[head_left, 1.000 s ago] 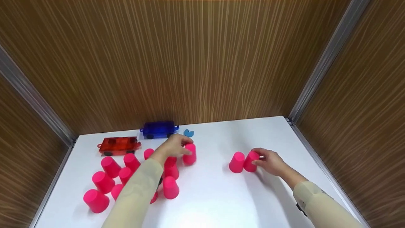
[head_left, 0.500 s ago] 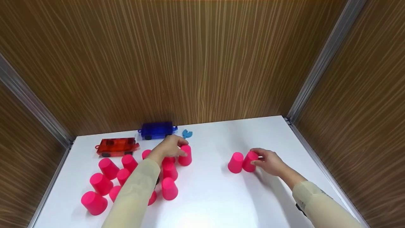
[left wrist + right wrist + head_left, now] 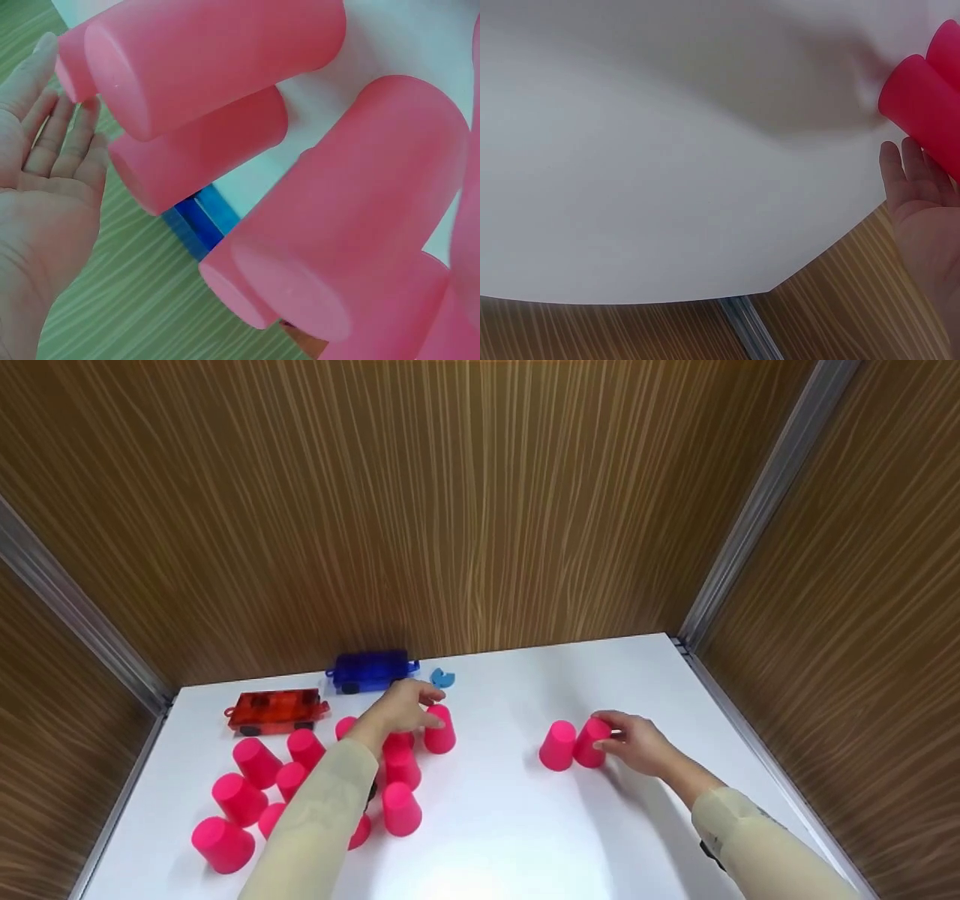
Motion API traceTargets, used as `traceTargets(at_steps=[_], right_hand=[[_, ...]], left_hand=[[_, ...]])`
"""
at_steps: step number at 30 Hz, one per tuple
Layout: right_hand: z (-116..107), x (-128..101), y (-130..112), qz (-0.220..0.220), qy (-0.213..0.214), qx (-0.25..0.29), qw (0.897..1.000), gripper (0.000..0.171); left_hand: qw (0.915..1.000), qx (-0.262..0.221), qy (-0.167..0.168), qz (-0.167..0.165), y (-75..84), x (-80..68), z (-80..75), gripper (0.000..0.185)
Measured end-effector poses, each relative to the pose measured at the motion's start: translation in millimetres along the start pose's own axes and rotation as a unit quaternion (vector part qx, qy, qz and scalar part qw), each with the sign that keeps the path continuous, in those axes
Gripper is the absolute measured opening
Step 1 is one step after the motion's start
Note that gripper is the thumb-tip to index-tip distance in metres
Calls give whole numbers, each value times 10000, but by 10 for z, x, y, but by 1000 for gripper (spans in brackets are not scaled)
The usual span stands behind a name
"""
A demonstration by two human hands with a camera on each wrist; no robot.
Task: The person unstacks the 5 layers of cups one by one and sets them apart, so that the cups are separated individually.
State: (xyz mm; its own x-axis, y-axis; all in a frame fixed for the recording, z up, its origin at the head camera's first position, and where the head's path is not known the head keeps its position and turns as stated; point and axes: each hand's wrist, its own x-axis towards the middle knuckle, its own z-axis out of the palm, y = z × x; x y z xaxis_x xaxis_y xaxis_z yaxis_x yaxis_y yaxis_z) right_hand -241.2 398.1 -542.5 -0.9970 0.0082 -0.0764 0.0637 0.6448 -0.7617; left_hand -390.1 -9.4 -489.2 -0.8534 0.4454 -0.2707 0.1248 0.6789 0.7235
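Note:
In the head view my left hand (image 3: 405,709) is at a pink cup (image 3: 441,733), its thumb across the near side and its fingers behind the top. The left wrist view shows the same hand (image 3: 56,172) beside upside-down cups. To the right, my right hand (image 3: 634,742) holds another upside-down pink cup (image 3: 589,746) between thumb and fingers. A second pink cup (image 3: 558,746) stands close against its left side. In the right wrist view the right hand (image 3: 922,202) has its fingers along the cup (image 3: 926,101).
Several more upside-down pink cups (image 3: 238,799) stand at the left, some hidden under the left sleeve (image 3: 315,817). Behind them sit a red toy wagon (image 3: 276,711), a blue toy wagon (image 3: 369,671) and a small light-blue piece (image 3: 442,678). Wood-grain walls (image 3: 480,510) enclose the white table (image 3: 495,825).
The left hand and its cup have shifted slightly left, partly along with a small turn of the whole head view. The right hand and its two cups stay nearly in place.

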Motion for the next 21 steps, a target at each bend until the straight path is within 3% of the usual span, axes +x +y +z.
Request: traceTargets(at_steps=[7,14,17,21], right_hand=[[-9,1,-5,-13,-66,3,10000,59],[-6,-3,-25,-124,-57,58,9999,60],[0,-12,-28,-123,-40,58,9999,60],[7,-14,-17,-81,-8,33,10000,60]], left_hand=[[9968,21,80,789,261,-38,54,54],[9849,-164,-144,1715,567,43,406,55],[9841,-311,-220,1734,670,102,638,56],[9869,-508,-291,1501,779,163,950,56]])
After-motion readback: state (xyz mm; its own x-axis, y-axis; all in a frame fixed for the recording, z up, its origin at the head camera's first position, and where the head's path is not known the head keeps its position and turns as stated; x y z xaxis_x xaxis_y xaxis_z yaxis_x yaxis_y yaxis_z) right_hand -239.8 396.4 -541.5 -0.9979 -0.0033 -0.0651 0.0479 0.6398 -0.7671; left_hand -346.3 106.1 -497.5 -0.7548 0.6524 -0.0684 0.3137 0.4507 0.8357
